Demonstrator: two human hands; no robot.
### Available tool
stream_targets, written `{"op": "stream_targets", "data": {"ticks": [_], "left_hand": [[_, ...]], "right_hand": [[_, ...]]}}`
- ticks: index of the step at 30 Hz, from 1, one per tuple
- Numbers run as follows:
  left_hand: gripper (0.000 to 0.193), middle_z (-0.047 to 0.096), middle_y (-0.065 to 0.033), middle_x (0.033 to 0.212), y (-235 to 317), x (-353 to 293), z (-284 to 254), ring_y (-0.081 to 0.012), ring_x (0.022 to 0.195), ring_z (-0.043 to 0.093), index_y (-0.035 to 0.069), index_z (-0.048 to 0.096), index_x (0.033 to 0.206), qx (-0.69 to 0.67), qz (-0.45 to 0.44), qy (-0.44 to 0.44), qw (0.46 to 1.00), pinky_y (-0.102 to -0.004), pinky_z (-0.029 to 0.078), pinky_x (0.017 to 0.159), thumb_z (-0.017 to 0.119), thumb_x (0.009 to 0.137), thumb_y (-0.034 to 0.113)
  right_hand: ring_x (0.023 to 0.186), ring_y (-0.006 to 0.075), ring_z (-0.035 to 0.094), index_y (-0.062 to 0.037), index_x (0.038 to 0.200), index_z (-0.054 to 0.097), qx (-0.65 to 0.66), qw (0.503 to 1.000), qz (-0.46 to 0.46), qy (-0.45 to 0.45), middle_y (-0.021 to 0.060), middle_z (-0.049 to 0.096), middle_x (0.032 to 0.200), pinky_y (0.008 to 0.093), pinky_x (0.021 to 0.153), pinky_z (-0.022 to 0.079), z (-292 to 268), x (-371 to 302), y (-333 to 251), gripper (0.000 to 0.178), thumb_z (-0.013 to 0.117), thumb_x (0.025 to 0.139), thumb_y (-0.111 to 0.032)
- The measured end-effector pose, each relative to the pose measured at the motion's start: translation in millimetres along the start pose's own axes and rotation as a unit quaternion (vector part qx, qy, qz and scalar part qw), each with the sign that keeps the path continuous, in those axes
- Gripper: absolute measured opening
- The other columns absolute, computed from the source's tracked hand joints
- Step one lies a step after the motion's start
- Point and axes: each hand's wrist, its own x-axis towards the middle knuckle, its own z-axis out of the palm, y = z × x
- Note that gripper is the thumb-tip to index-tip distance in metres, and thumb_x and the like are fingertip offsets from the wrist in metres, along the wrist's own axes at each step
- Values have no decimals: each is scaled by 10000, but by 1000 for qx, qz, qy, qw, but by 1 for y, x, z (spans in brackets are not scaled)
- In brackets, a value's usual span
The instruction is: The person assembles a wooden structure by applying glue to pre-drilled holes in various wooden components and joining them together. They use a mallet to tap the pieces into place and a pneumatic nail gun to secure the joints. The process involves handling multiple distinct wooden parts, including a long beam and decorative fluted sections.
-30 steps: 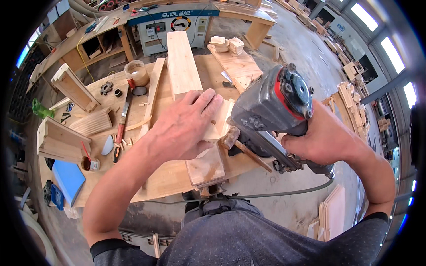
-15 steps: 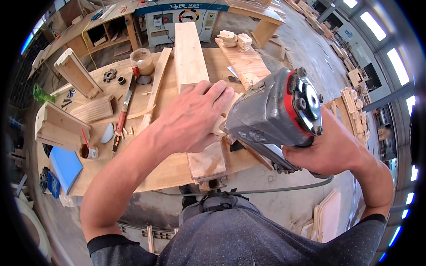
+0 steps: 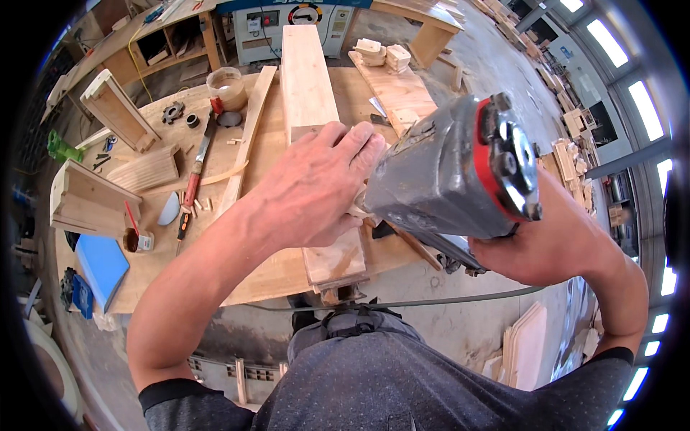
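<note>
My right hand (image 3: 543, 244) is wrapped around the handle of a grey nail gun (image 3: 431, 172) with a red band and a shiny metal cap. The nail gun leans over the workbench, its nose end close to the fingers of my left hand (image 3: 316, 183). That hand lies over a small pale wooden piece (image 3: 357, 212), fingers bent around it and mostly hiding it. Below my left hand, a flat wooden board (image 3: 335, 260) reaches the bench's near edge. A thick wooden beam (image 3: 309, 79) extends away just beyond my fingers.
On the workbench (image 3: 277, 276), wooden assemblies (image 3: 118, 111), a red-handled knife (image 3: 195, 183), a glue tub (image 3: 227, 87) and a blue sheet (image 3: 104, 269) lie to the left. A plank (image 3: 395, 90) carries small wood blocks at the far right. A hose (image 3: 460, 298) runs past the near edge.
The nail gun and my right hand have moved slightly to the right, and the gun's cap has turned a little. My left hand stays over the wooden piece. The view has shifted slightly.
</note>
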Motion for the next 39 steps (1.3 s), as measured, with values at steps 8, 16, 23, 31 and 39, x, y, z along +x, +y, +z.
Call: {"op": "stream_targets", "data": {"ticks": [8, 16, 23, 31, 39], "left_hand": [[859, 503, -164, 1356, 4, 1, -10, -320, 1154, 542, -66, 489, 1375, 20, -13, -13, 1000, -408, 480, 1002, 877, 678, 253], [869, 512, -162, 1331, 0, -3, 3, -319, 1150, 543, -61, 494, 1373, 19, 1, 11, 1000, -416, 474, 1000, 883, 664, 256], [914, 507, -165, 1356, 5, 3, -5, -332, 1195, 530, -62, 463, 1406, 10, -4, 10, 1000, -435, 453, 1039, 881, 663, 268], [927, 484, -172, 1393, 12, -5, -16, -360, 1253, 499, -42, 459, 1417, 82, -27, 81, 993, -524, 414, 1076, 846, 725, 439], [715, 597, -115, 1118, 120, -75, -28, -284, 1012, 584, 22, 632, 1196, 0, -49, 327, 944, -470, 458, 914, 774, 801, 601]], "right_hand": [[676, 299, 598, -6, 1006, 683, 22, 998, 65, 9, 179, 691, 804, 396, 702, 512, 0, -6, -2, 243, 656, 774, -72], [734, 295, 651, -33, 1020, 692, -5, 998, 66, 14, 164, 707, 844, 396, 728, 523, 0, -5, -7, 255, 672, 769, -79], [713, 325, 639, -4, 966, 700, 26, 998, 56, -7, 191, 697, 799, 411, 728, 519, 0, -6, 3, 207, 651, 786, -94], [652, 191, 650, 39, 1057, 653, 296, 941, 130, 99, 68, 680, 777, 345, 635, 544, 1, -47, 12, 297, 780, 813, -73], [632, 112, 523, -7, 1488, 360, 583, 778, -164, 167, -32, 507, 760, 331, 742, 506, 63, -20, 6, 602, 592, 1007, -286]]}}
